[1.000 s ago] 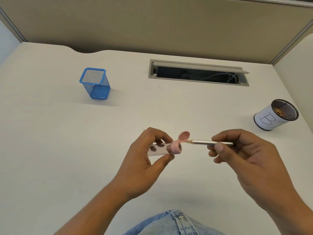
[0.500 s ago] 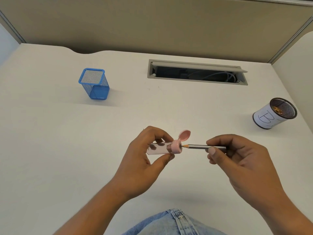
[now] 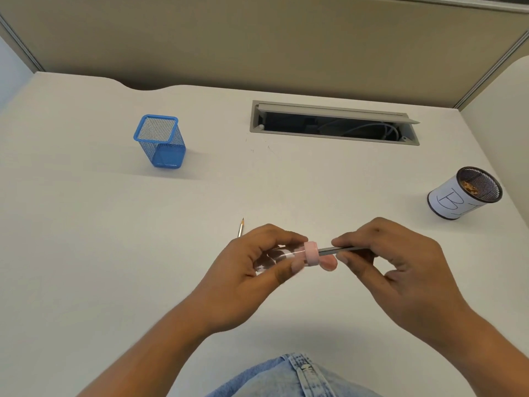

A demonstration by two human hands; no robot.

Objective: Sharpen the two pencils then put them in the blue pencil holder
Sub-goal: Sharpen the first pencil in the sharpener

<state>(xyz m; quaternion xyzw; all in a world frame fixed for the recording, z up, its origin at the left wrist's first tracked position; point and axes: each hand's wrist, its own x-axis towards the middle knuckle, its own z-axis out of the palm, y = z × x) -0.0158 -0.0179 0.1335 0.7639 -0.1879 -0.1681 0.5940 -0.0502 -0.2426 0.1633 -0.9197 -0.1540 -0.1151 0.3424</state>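
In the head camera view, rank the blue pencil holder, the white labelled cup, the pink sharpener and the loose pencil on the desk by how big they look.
1. White labelled cup and blue pencil holder: alike, so unranked.
2. Pink sharpener: nearer the camera and partly hidden by the left hand, so unsure.
3. Loose pencil: only its tip end shows past the hand.

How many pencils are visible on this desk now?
2: one grey pencil in the right hand, its tip inside the pink sharpener; one yellow pencil lying behind the left hand, mostly hidden.
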